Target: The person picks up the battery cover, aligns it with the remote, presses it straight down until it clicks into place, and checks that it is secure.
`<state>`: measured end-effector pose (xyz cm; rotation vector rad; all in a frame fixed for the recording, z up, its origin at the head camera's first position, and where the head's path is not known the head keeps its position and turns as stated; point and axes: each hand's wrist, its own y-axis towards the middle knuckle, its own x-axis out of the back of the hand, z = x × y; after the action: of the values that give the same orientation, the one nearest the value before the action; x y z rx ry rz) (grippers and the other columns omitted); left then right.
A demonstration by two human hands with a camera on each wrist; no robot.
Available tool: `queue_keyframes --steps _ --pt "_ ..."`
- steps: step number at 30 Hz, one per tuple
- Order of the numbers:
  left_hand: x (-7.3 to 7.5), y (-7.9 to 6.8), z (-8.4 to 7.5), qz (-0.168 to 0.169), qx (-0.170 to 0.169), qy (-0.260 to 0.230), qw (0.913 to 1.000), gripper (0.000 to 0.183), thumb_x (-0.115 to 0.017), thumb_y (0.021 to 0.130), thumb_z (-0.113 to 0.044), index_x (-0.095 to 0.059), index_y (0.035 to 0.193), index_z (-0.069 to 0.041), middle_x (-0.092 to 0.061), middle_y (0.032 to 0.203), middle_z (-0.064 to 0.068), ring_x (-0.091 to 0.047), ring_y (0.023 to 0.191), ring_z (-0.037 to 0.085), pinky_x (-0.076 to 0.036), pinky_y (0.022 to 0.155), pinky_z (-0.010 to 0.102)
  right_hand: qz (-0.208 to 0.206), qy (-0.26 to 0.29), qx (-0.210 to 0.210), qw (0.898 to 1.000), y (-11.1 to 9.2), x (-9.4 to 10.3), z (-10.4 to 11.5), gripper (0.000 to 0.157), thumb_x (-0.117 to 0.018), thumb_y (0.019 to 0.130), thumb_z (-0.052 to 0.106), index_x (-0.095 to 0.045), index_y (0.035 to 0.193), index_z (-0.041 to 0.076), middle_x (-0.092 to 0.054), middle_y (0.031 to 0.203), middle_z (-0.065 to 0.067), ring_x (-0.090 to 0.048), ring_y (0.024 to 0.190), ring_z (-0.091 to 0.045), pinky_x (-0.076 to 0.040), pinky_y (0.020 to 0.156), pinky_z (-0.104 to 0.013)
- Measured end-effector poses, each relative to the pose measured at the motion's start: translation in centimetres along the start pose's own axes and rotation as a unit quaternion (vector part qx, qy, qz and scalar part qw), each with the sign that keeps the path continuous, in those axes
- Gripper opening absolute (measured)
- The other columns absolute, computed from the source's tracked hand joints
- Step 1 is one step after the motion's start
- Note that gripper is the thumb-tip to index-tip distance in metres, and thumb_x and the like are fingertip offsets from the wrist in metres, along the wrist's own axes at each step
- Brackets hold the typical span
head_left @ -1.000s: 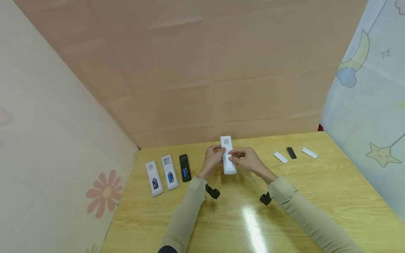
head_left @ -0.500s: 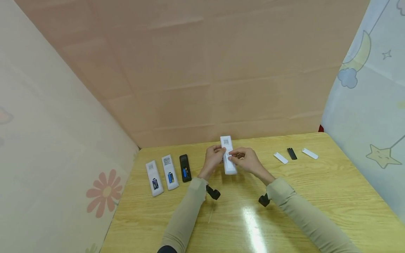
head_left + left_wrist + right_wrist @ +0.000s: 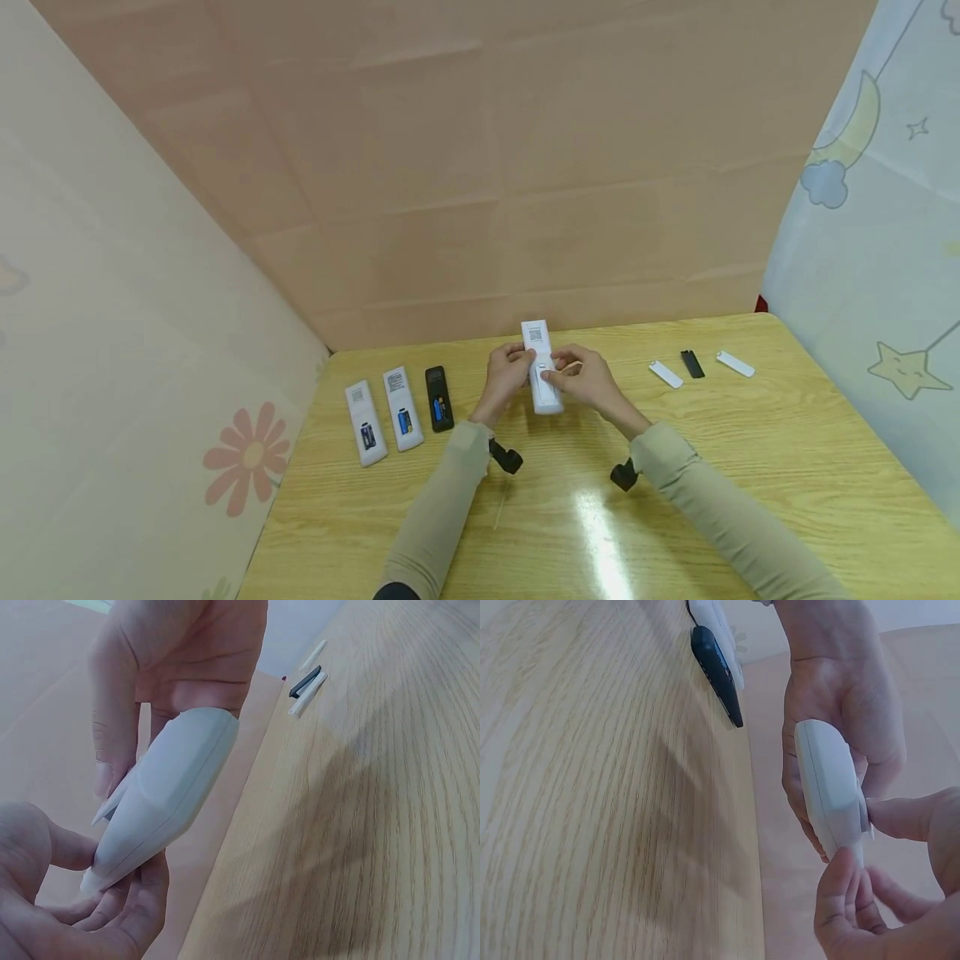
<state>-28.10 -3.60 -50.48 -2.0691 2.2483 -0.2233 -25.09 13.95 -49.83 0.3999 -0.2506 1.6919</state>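
Observation:
In the head view, a white remote control (image 3: 536, 334) is held over the table, its back and printed label facing up. My left hand (image 3: 506, 377) grips its left side, thumb on the back. From the right, my right hand (image 3: 585, 377) has its thumb on the white battery cover (image 3: 541, 385) and its fingers by the remote's edge. The left wrist view shows one end of the cover (image 3: 112, 801) tilted up from the remote (image 3: 169, 776). In the right wrist view, my right thumb (image 3: 900, 817) touches the cover. What lies beneath the cover is hidden.
At left on the wooden table (image 3: 540, 517) lie two white remotes (image 3: 359, 398) (image 3: 396, 385) and a black remote (image 3: 437, 385), batteries exposed. Two white covers (image 3: 665, 374) (image 3: 735, 364) and a black cover (image 3: 692, 364) lie at right. A cloth backdrop (image 3: 480, 208) borders the back.
My right index finger has shifted from the cover's upper edge to the remote's right side, with the thumb still on the cover. The left hand keeps its grip, barely moving.

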Motion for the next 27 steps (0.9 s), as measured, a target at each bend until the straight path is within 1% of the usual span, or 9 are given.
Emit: queue_keyframes --steps 3,5,7,12,14,18,20,24,27 --pt "-0.04 0.18 0.03 -0.005 0.003 -0.003 1.0000 0.040 -0.063 0.099 -0.026 -0.060 0.131 -0.002 -0.070 0.109 0.009 -0.070 0.092 0.022 -0.060 0.075 0.039 0.002 0.015 -0.013 1.000 0.05 -0.01 -0.17 0.046 -0.077 0.090 0.028 -0.061 0.125 0.003 -0.061 0.108 -0.016 -0.066 0.095 -0.031 -0.059 0.073 -0.043" --pt "-0.05 0.29 0.04 -0.010 0.005 0.000 0.9999 0.041 -0.063 0.099 -0.027 -0.060 0.131 -0.002 -0.069 0.110 0.008 -0.070 0.092 0.021 -0.060 0.077 0.040 0.007 0.033 -0.029 0.999 -0.02 0.02 -0.20 0.049 -0.076 0.091 0.029 -0.059 0.129 0.003 -0.059 0.111 -0.016 -0.065 0.096 -0.031 -0.059 0.075 -0.047" --pt "-0.04 0.40 0.08 -0.013 0.006 0.000 0.9999 0.041 -0.064 0.099 -0.028 -0.060 0.131 -0.003 -0.069 0.110 0.008 -0.069 0.092 0.021 -0.059 0.080 0.044 0.012 0.049 -0.048 0.998 -0.08 0.00 -0.20 0.051 -0.076 0.091 0.029 -0.057 0.131 0.004 -0.057 0.113 -0.016 -0.064 0.097 -0.031 -0.059 0.078 -0.051" --pt "0.06 0.57 0.14 -0.021 0.011 0.000 0.9997 0.040 -0.065 0.098 -0.029 -0.061 0.130 -0.005 -0.068 0.111 0.006 -0.069 0.092 0.021 -0.056 0.088 0.053 0.031 0.075 -0.072 0.994 -0.14 -0.11 -0.31 0.052 -0.072 0.094 0.029 -0.054 0.135 0.004 -0.055 0.116 -0.018 -0.064 0.095 -0.028 -0.058 0.082 -0.052" --pt "0.11 0.63 0.15 -0.021 0.011 0.002 0.9997 0.040 -0.065 0.098 -0.030 -0.062 0.130 -0.007 -0.068 0.110 0.005 -0.069 0.092 0.020 -0.057 0.086 0.051 0.041 0.083 -0.073 0.993 -0.22 -0.10 -0.29 0.052 -0.069 0.096 0.031 -0.053 0.136 0.002 -0.055 0.116 -0.019 -0.065 0.092 -0.027 -0.058 0.082 -0.051" --pt "0.26 0.63 0.13 -0.012 0.009 -0.002 0.9999 0.038 -0.065 0.098 -0.032 -0.063 0.128 -0.009 -0.069 0.110 0.004 -0.069 0.094 0.019 -0.060 0.079 0.041 0.058 0.106 -0.090 0.989 -0.41 0.02 0.29 0.053 -0.067 0.098 0.032 -0.051 0.137 0.000 -0.057 0.118 -0.021 -0.067 0.089 -0.025 -0.059 0.081 -0.048" --pt "0.35 0.59 0.10 -0.006 0.009 -0.004 0.9999 0.037 -0.065 0.098 -0.032 -0.063 0.128 -0.010 -0.069 0.109 0.003 -0.069 0.095 0.019 -0.060 0.077 0.038 0.065 0.114 -0.102 0.986 -0.37 -0.03 0.39 0.052 -0.065 0.099 0.034 -0.052 0.136 0.000 -0.060 0.119 -0.021 -0.068 0.090 -0.026 -0.058 0.081 -0.050" --pt "0.47 0.56 0.02 -0.002 0.009 -0.009 0.9999 0.036 -0.064 0.099 -0.032 -0.063 0.127 -0.010 -0.069 0.109 0.004 -0.069 0.095 0.020 -0.060 0.080 0.040 0.070 0.117 -0.120 0.983 -0.05 -0.23 0.06 0.050 -0.063 0.099 0.037 -0.054 0.131 0.000 -0.064 0.116 -0.020 -0.069 0.089 -0.027 -0.055 0.084 -0.058" --pt "0.50 0.60 -0.04 -0.002 0.012 -0.013 0.9998 0.036 -0.065 0.098 -0.031 -0.063 0.126 -0.009 -0.069 0.109 0.005 -0.069 0.095 0.020 -0.059 0.081 0.042 0.073 0.122 -0.127 0.982 0.00 -0.18 0.10 0.049 -0.063 0.100 0.037 -0.055 0.131 -0.001 -0.065 0.115 -0.020 -0.069 0.088 -0.027 -0.055 0.084 -0.058"
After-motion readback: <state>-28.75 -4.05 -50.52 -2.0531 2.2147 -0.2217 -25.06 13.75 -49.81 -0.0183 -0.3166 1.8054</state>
